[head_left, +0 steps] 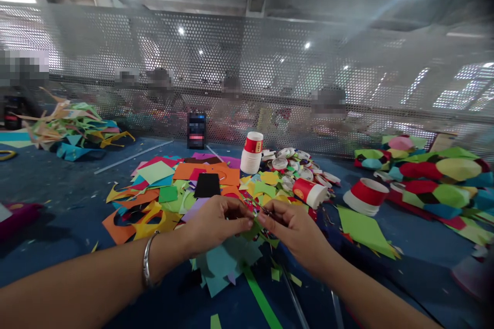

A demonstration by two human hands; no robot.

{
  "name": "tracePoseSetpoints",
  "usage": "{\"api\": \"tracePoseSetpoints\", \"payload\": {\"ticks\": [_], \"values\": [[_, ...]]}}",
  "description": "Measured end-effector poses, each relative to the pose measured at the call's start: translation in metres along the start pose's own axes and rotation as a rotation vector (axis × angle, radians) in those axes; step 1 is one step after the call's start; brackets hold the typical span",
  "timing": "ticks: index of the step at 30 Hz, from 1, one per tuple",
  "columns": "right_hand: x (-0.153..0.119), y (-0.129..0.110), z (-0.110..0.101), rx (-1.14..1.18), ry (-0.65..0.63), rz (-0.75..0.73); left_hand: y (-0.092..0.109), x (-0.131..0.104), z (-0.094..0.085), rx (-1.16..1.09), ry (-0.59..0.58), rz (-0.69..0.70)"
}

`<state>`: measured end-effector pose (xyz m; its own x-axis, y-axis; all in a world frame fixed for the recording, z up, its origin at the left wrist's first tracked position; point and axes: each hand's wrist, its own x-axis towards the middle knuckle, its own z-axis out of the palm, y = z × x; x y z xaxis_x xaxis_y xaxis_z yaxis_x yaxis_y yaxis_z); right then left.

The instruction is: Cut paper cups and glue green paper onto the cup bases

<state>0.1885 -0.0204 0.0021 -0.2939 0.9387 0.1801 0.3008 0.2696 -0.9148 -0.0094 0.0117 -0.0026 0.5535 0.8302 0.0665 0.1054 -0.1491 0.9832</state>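
Here we are at the blue table (69,190), and everything reads from one marker: the upright stack of white paper cups with a red cup on top (252,153). Straight in front of it, on the near side, the two hands work almost fingertip to fingertip. The right hand (297,229) pinches tight on a thin, dark, metallic-looking tool (267,211), perhaps scissors; it's small and blurred from here. The left hand (224,218) curls into a nearly closed pinch, and whether it grips a scrap I can't tell.

That closeness is the risk! If the tool slips, it could nick a left fingertip; if the pinch loosens, any small piece could vanish among the coloured paper scraps (148,218) left of the stack and nearer us. A careless right wrist could set the tipped red-and-white paper cup (310,193) rolling, right of the stack.

Now the containers: the stack looks mouth-down, cup nested over cup. That tipped cup hides its inside from me. Farther right of the stack, a squat red-and-white paper cup group (366,196) leans, contents unseen.
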Motion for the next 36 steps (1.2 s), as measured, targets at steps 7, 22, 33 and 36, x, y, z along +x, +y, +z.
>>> {"api": "tracePoseSetpoints", "payload": {"ticks": [7, 22, 33, 36], "values": [[-0.002, -0.001, 0.0, 0.021, -0.019, 0.027, 0.006, 0.0, 0.001, -0.076, 0.068, -0.059], [0.004, 0.003, -0.001, 0.041, -0.012, 0.07, 0.009, 0.002, -0.002, -0.136, 0.085, -0.166], [0.005, 0.004, -0.012, -0.034, 0.031, 0.103, -0.003, 0.005, -0.012, -0.22, 0.137, -0.159], [0.006, 0.006, -0.014, -0.073, 0.012, 0.101, 0.0, 0.005, -0.015, -0.239, 0.152, -0.143]]}}
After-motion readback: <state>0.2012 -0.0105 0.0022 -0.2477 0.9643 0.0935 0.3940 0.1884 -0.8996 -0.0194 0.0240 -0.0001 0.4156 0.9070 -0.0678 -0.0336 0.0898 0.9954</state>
